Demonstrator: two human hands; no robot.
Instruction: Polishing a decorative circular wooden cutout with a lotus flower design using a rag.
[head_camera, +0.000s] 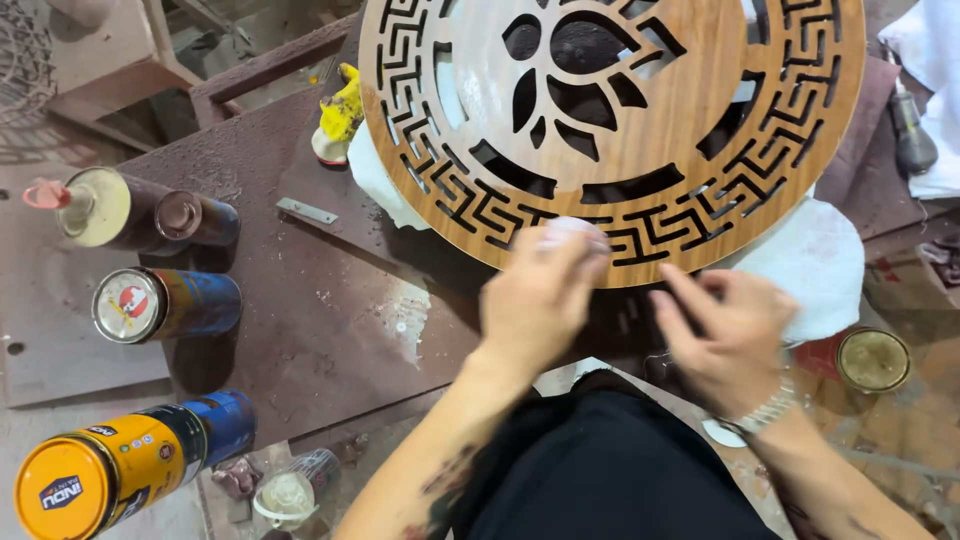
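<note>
A round wooden panel (690, 90) with a cut-out flower centre and a key-pattern border lies on a dark worktable (300, 300), over white padding (820, 260). My left hand (540, 300) presses a small whitish pad (572, 232) against the panel's near rim; the hand is blurred. My right hand (725, 335), with a metal watch on its wrist, rests at the near edge just below the rim, fingers bent; I cannot see anything in it.
Several spray cans stand at the left: one with an orange cap (110, 475), one blue (165, 305), two dark ones (130, 210). A yellow glove (340, 115) lies beside the panel. A round tin (872, 360) sits at the right, a small metal strip (306, 210) on the table.
</note>
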